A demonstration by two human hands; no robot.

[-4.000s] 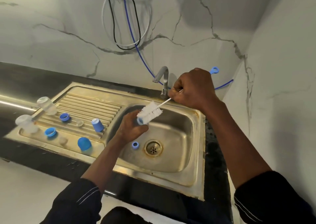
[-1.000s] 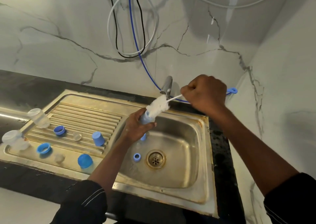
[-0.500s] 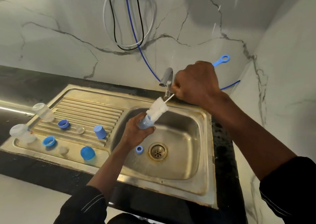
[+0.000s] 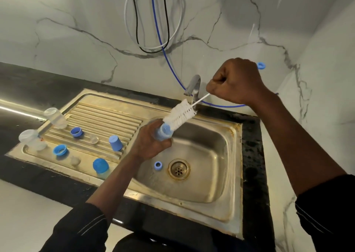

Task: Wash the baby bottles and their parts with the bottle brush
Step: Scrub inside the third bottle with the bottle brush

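Over the sink, my left hand gripped the cap mouth-up while my right hand closed in a fist round the brush handle, so the bristles could reach inside.

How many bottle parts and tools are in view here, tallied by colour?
Blue: 6 (drainboard rings, basin ring, caps, piece in left hand)
Clear: 4 (bottles, teats)
White: 1 (bottle brush in right hand)
Total: 11
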